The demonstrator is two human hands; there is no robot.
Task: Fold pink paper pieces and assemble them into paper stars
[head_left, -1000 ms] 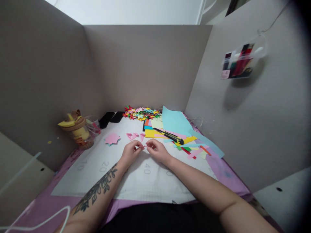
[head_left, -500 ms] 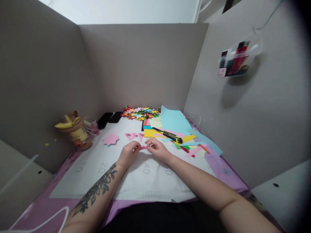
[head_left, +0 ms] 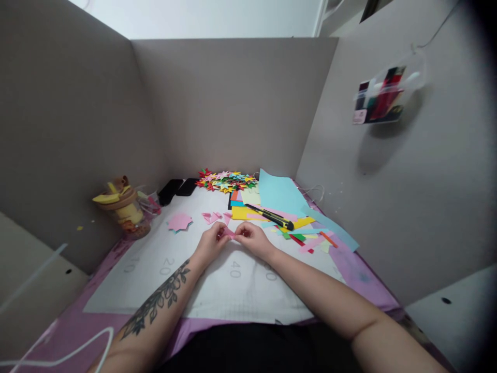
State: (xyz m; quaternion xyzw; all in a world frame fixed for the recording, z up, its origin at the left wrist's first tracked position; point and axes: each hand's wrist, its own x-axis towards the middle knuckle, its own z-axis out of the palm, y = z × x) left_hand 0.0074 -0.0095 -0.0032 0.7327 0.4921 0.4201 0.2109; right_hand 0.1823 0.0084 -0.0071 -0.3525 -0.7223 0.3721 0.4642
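Observation:
Between my two hands is a small piece of pink paper (head_left: 230,234), pinched at both ends just above the white sheet (head_left: 217,290). My left hand (head_left: 210,242) is closed on its left end with thumb and fingers. The fingertips of my right hand (head_left: 253,239) grip the other end. How the paper is folded is partly hidden by my fingers. Just beyond my hands lie several folded pink paper pieces (head_left: 214,217). Left of them rests a pink paper cutout with a jagged edge (head_left: 179,221), on top of a bluish one.
A black and yellow utility knife (head_left: 272,216) lies on coloured paper strips (head_left: 310,238) to the right. Light blue sheets (head_left: 279,194) and a heap of paper stars (head_left: 225,181) are at the back. A lidded cup (head_left: 130,215) and two black phone-like slabs (head_left: 171,190) stand left.
My left fingers have shifted on the pink paper, and more of its face shows between my hands. The whole view has slid slightly; other things stay put.

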